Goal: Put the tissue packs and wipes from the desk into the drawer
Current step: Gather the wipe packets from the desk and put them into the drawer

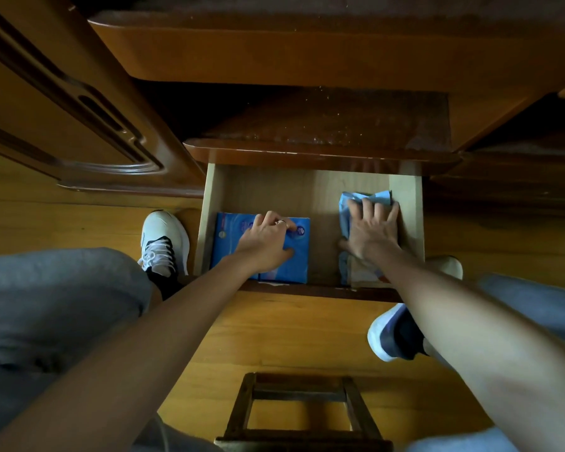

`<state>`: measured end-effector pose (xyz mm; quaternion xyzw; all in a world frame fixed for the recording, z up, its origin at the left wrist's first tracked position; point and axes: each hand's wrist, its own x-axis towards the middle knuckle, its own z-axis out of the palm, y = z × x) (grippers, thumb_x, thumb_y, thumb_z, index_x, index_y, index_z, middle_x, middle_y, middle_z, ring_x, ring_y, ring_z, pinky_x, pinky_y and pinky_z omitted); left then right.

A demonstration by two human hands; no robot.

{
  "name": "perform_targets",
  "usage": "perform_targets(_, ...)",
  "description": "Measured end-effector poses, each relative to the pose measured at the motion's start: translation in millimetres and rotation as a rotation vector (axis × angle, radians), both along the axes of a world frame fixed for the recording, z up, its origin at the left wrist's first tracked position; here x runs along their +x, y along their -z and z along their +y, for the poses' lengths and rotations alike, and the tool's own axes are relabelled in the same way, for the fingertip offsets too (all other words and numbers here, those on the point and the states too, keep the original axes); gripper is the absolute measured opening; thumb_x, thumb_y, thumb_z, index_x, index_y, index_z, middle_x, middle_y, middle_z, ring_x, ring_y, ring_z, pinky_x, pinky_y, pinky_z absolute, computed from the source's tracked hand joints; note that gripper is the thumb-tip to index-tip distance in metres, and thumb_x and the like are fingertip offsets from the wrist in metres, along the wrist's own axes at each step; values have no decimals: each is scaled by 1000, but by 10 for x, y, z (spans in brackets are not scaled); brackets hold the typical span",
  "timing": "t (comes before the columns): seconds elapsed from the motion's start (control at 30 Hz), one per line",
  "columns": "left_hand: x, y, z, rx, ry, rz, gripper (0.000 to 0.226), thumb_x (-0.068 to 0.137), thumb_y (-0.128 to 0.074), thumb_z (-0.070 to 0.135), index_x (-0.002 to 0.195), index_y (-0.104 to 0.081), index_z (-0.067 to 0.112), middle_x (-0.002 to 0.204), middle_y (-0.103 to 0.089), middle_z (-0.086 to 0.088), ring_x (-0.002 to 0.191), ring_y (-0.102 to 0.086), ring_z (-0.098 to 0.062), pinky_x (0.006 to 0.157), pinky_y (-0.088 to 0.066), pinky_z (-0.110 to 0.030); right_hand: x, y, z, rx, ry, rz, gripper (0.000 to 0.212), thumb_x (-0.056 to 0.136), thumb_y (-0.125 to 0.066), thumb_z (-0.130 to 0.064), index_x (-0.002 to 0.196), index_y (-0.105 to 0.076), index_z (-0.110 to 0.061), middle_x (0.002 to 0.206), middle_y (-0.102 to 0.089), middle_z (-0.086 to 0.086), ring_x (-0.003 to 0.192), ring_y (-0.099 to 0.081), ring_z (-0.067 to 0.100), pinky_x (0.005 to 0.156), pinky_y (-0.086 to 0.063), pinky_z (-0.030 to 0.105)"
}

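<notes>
An open light-wood drawer sticks out from under the dark desk. A blue tissue pack lies flat in its left half, and my left hand rests on top with fingers curled on its far edge. At the right side lies a pale blue wipes pack. My right hand presses flat on it with fingers spread, the thumb at its left edge. My forearm hides the near part of the wipes pack.
The desk top overhangs the drawer at the back. A carved wooden door stands at left. My feet in sneakers flank the drawer on the wooden floor. A small wooden stool frame stands in front of me.
</notes>
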<state>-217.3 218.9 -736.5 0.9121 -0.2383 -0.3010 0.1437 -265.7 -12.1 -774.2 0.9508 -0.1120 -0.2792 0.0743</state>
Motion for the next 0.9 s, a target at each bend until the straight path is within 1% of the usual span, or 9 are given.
perform_targets(0.17,-6,14,-1,6,3,-9,54,89,-65,41,139,-47,30,140,-37,0,126,-36,-22,92,-41,-37,228,26,-7,125,26,-34,115,86,-61,-69,164,8,-21,172,8,13,157,9,37,122,3,65)
perform_targets(0.23,-15,17,-6,13,3,-16,54,89,-65,39,139,-47,30,140,-38,0,125,-37,-22,91,-41,-37,363,38,-51,195,69,-27,108,89,-63,-64,165,1,-21,173,8,11,158,10,34,123,1,63)
perform_targets(0.3,-27,9,-8,13,-5,-10,52,90,-64,39,139,-47,30,139,-38,0,125,-37,-21,92,-42,-37,397,21,-101,169,128,6,98,91,-58,-64,163,-13,-15,170,-11,16,156,-10,37,121,-15,60)
perform_targets(0.4,-2,-4,-9,8,-12,-7,50,90,-63,39,137,-48,30,138,-38,1,126,-36,-21,92,-43,-38,237,-20,-198,90,89,-209,74,95,-51,-61,144,-42,-6,145,-47,22,131,-47,38,108,-40,51)
perform_targets(0.5,14,-9,-28,-19,-37,5,46,92,-61,38,135,-51,29,137,-39,1,127,-34,-22,87,-39,-33,95,-35,-293,133,18,-332,58,96,-54,-53,129,-55,-4,127,-59,20,116,-57,37,99,-47,49)
perform_targets(0.63,3,-17,-15,-7,-45,32,46,92,-62,39,136,-50,30,137,-38,2,128,-33,-21,91,-43,-36,186,-84,-327,188,57,-128,67,95,-54,-58,137,-50,-6,137,-56,16,125,-55,36,101,-46,47)
perform_targets(0.77,-24,-66,2,40,45,-29,60,92,-61,39,145,-39,27,140,-38,-2,128,-36,-23,94,-45,-40,263,-56,-339,164,77,-98,82,88,-59,-65,146,-38,-11,145,-52,19,129,-52,37,100,-47,46)
perform_targets(0.87,-19,-69,1,147,258,-223,76,90,-63,42,153,-25,21,138,-43,-8,125,-43,-27,98,-44,-41,421,-65,-306,165,73,-11,94,88,-60,-65,160,-17,-25,168,-16,15,150,-25,40,114,-32,56)
perform_targets(0.9,-1,-64,7,185,302,-256,80,90,-64,45,154,-24,19,138,-44,-9,125,-44,-27,99,-44,-41,457,-64,-284,186,98,41,94,89,-62,-62,161,-14,-28,171,-8,12,151,-23,42,114,-32,58)
